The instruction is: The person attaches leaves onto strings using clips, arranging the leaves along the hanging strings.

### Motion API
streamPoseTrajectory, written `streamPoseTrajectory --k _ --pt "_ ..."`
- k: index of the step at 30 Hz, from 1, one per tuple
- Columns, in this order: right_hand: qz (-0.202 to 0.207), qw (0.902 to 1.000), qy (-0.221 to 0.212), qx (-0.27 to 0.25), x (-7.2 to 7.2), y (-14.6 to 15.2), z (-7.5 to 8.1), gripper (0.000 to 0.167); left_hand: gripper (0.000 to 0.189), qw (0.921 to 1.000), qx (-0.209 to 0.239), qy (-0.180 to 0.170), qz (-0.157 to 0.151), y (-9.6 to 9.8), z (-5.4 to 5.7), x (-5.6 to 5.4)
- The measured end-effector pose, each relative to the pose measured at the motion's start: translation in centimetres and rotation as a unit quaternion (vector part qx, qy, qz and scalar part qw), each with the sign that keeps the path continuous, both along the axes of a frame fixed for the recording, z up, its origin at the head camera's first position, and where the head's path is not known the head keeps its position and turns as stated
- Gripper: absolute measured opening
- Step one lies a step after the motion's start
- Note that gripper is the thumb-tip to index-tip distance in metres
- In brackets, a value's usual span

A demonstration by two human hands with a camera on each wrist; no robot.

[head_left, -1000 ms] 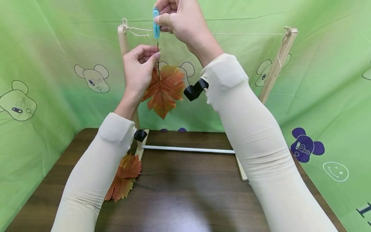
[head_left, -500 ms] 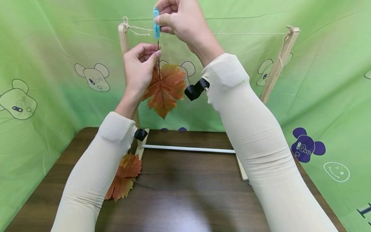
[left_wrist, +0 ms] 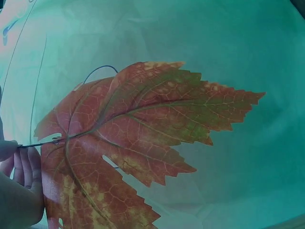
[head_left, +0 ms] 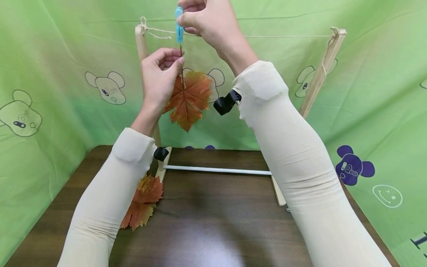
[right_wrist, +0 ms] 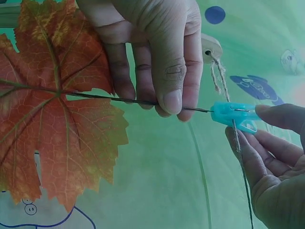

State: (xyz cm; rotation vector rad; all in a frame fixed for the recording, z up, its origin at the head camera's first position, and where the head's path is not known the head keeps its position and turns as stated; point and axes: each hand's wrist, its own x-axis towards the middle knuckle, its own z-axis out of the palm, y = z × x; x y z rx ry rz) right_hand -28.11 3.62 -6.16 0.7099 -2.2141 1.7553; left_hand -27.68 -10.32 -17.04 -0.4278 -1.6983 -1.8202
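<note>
An orange-red artificial maple leaf (head_left: 188, 100) hangs tip-down below the string, its thin dark stem pinched between the thumb and fingers of my left hand (head_left: 160, 76). Above it, my right hand (head_left: 213, 26) pinches a light-blue clothespin (head_left: 179, 27) at its upper end. In the right wrist view the clothespin (right_wrist: 233, 114) sits across the twine (right_wrist: 240, 157), and the stem's end meets its nose. The leaf (left_wrist: 128, 119) fills much of the left wrist view, with part of my left hand at the edge.
The string (head_left: 283, 36) runs between two wooden posts, the left post (head_left: 141, 44) and right post (head_left: 321, 74). A white rod (head_left: 217, 170) joins their feet on the brown table (head_left: 213, 215). More maple leaves (head_left: 143, 200) lie at left, partly behind my left sleeve. Green printed cloth (head_left: 60, 55) surrounds the table.
Both hands keep their holds on the stem and clothespin. The leaf has swayed slightly left and up; the whole view has shifted a little.
</note>
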Motion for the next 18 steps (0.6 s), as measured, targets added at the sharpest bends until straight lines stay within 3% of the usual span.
streamPoseTrajectory --k 5,9,13,18 --pt "-0.008 0.9999 -0.001 -0.008 0.2 0.2 0.2 0.040 0.012 0.9997 -0.022 0.003 0.011 0.0 -0.1 0.1" --pt "-0.014 0.9994 -0.002 -0.031 0.4 0.3 0.2 0.036 0.013 0.9993 -0.034 0.000 0.019 -0.2 -0.2 0.2" --pt "-0.025 0.9988 0.008 -0.042 0.8 0.8 0.0 0.029 0.015 0.9990 -0.040 -0.004 0.016 -0.3 -0.2 0.2" --pt "-0.028 0.9987 0.013 -0.041 1.3 1.6 -0.3 0.034 0.018 0.9989 -0.043 -0.015 0.013 -0.4 -0.2 0.4"
